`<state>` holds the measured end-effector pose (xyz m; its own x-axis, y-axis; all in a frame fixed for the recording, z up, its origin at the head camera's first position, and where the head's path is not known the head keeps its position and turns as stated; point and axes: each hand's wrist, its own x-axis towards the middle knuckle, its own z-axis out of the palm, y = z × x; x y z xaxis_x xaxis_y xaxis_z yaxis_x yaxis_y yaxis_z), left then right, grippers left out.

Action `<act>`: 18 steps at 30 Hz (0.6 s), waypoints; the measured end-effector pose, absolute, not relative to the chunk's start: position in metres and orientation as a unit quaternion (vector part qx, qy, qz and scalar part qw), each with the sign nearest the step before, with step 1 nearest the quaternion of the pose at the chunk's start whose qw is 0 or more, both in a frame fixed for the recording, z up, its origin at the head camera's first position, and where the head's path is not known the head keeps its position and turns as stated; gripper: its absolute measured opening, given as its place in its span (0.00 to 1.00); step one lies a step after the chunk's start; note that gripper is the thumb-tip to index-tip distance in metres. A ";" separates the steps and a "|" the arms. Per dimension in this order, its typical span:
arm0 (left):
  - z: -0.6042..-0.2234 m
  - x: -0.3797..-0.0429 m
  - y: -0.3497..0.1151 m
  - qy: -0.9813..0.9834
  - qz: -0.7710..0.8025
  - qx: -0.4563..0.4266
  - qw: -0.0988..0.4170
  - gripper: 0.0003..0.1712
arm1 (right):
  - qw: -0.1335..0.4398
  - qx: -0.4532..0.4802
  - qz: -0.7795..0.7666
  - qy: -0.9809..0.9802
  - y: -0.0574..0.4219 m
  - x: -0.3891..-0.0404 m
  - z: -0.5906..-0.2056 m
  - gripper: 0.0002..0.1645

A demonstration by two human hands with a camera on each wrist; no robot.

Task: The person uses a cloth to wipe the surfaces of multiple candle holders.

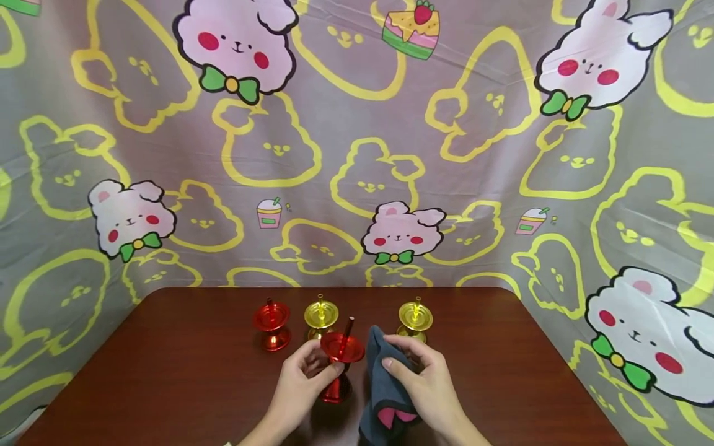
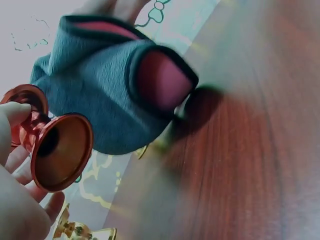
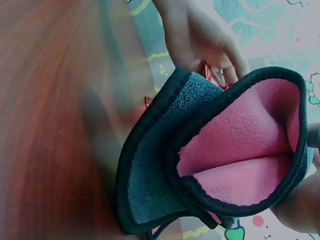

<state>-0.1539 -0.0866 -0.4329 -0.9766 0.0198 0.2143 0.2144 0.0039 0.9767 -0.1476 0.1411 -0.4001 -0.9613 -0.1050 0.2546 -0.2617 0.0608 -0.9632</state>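
A shiny red candle holder (image 1: pixel 341 348), with a dish, a thin upright stem on top and a flared foot, is held off the table by my left hand (image 1: pixel 304 378). The thumb and fingers grip its narrow middle, and its hollow base (image 2: pixel 64 152) shows in the left wrist view. My right hand (image 1: pixel 426 381) pinches a folded cloth (image 1: pixel 385 384), grey-blue outside and pink inside, just right of the holder. In the right wrist view the cloth's pink side (image 3: pixel 240 135) fills the middle and covers most of the holder.
Behind my hands on the brown wooden table (image 1: pixel 184 371) stand another red candle holder (image 1: pixel 272 325) and two gold ones, one near the middle (image 1: pixel 321 314) and one to the right (image 1: pixel 415 317). A patterned curtain (image 1: pixel 334 124) hangs behind the table.
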 end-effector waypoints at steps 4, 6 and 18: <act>-0.431 -0.145 -0.088 -0.701 -0.703 -0.113 0.042 0.21 | 0.043 0.144 0.662 -0.734 0.137 -0.152 -0.395 0.18; -0.431 -0.143 -0.088 -0.701 -0.702 -0.125 0.029 0.21 | 0.032 0.164 0.649 -0.743 0.135 -0.153 -0.393 0.19; -0.431 -0.138 -0.086 -0.688 -0.708 -0.157 0.015 0.24 | -0.031 0.257 0.544 -0.798 0.137 -0.156 -0.385 0.15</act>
